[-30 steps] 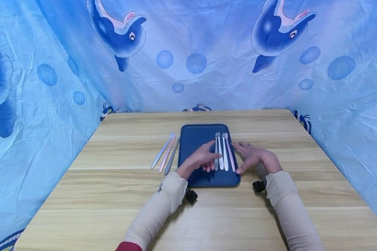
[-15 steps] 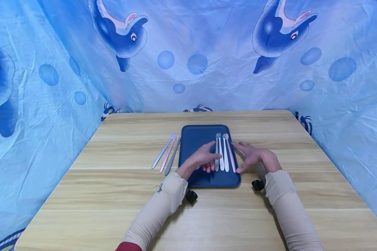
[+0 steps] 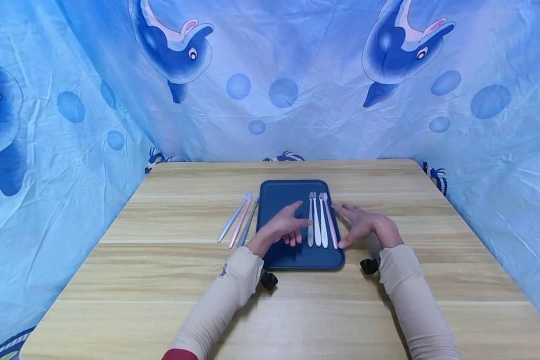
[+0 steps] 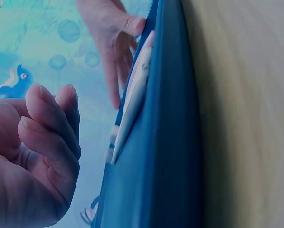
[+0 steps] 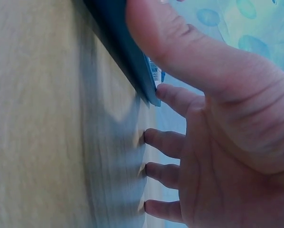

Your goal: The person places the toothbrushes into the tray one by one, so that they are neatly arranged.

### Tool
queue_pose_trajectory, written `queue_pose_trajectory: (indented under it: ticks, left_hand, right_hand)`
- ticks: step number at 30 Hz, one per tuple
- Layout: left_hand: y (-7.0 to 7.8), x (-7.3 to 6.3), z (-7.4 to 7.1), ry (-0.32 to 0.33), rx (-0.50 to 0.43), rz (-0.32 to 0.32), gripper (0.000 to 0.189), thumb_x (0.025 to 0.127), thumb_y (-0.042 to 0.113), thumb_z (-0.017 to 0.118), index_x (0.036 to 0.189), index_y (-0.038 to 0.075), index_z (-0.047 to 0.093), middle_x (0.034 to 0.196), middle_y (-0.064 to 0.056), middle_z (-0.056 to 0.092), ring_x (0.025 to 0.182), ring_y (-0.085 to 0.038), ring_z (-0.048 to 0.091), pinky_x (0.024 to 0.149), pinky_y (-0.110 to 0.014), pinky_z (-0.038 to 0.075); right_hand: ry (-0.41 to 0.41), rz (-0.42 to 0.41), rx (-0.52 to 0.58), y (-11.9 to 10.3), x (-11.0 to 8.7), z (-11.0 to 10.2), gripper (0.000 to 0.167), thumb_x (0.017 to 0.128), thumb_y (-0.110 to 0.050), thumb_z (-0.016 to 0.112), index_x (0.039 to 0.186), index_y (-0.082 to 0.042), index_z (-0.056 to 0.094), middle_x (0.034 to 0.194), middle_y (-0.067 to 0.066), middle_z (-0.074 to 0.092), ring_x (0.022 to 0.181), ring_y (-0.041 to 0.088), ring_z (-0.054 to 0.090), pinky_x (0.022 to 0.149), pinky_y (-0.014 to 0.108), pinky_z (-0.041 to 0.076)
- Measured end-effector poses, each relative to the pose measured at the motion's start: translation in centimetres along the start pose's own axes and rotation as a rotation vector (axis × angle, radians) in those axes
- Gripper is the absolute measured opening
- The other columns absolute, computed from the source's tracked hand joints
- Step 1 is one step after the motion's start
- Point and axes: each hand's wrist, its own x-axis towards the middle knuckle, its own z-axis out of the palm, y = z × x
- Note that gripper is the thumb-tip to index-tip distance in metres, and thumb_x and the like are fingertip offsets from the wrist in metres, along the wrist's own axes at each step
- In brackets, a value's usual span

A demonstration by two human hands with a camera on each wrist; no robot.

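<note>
A row of several toothbrushes lies lengthwise on the right half of a dark blue tray point(image 3: 276, 192): a grey toothbrush point(image 3: 310, 236), white ones beside it, and a pink toothbrush point(image 3: 331, 227) outermost. Over the tray, left of the row, hovers my left hand point(image 3: 282, 225), thumb and index finger extended, the other fingers loosely bent, holding nothing. My right hand point(image 3: 363, 223) is at the tray's right edge with fingers spread; its thumb and index fingertip are right at the rim. In the right wrist view the other fingertips point(image 5: 154, 135) reach down to the tabletop.
Left of the tray, a light blue toothbrush point(image 3: 231, 220), a pink toothbrush point(image 3: 240, 222) and a dark grey toothbrush point(image 3: 248, 225) lie on the wooden table point(image 3: 162, 270). Behind the table hangs a blue dolphin-print curtain point(image 3: 261, 45).
My left hand has drawn slightly left, away from the grey toothbrush, its forearm now overlapping the lower end of the dark grey one. My right hand keeps its place at the tray's edge.
</note>
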Motion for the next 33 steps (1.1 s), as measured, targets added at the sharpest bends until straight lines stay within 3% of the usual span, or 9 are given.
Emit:
queue_pose_trajectory:
  ticks: [15,26,33]
  left_hand:
    - [-1.8,-1.7,-5.3,0.095,-0.022,-0.02,0.08,0.101,0.025,0.058,0.163,0.018,0.007,0.052,-0.001,0.06,0.037,-0.011,0.053,0.039,-0.022,0.043]
    - [-2.9,-2.6,-7.7,0.106,-0.041,0.007,0.081,0.103,0.025,0.056,0.163,0.019,0.002,0.05,0.0,0.059,0.036,-0.01,0.052,0.039,-0.023,0.041]
    - [-3.4,-3.1,-8.8,0.122,-0.064,-0.009,0.082,0.101,0.025,0.057,0.163,0.019,0.003,0.05,0.0,0.059,0.035,-0.01,0.051,0.037,-0.022,0.041]
  right_hand:
    - [0.008,-0.026,0.016,0.3,-0.1,0.2,0.132,0.067,-0.053,0.089,0.162,-0.012,0.007,0.165,0.031,0.002,0.151,0.056,0.002,0.115,0.076,0.019]
    - [0.013,-0.036,0.013,0.5,0.0,0.3,0.132,0.067,-0.054,0.088,0.162,-0.012,0.007,0.165,0.031,0.003,0.151,0.056,0.002,0.115,0.077,0.018]
    - [0.013,-0.039,0.019,0.7,0.0,0.4,0.131,0.068,-0.054,0.088,0.162,-0.012,0.007,0.165,0.031,0.002,0.151,0.056,0.001,0.115,0.077,0.017]
